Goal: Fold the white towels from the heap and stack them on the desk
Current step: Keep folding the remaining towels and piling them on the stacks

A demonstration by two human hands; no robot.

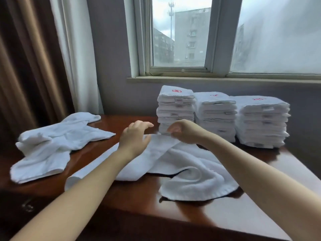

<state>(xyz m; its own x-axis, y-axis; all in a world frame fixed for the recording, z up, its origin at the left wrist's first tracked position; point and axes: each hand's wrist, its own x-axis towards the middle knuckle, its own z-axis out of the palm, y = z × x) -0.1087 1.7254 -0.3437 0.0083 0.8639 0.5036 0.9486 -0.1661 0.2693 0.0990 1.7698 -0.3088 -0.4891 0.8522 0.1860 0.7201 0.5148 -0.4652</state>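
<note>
Three stacks (215, 117) are standing folded; the right hand (185, 132) is pinching one towel (182, 164), the left hand (134, 138) is hovering open, and the heap (52, 145) is waiting.

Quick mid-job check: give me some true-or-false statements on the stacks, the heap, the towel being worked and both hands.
1. Three stacks of folded towels stand at the back of the desk. True.
2. The heap of unfolded towels lies to the right of the stacks. False: it lies at the desk's left end.
3. The right hand pinches an edge of the middle towel. True.
4. The middle towel is folded into a neat square. False: it lies spread out and rumpled.
5. The left hand grips the heap. False: it is over the middle towel, clear of the heap, with its fingers loosely stretched.
</note>
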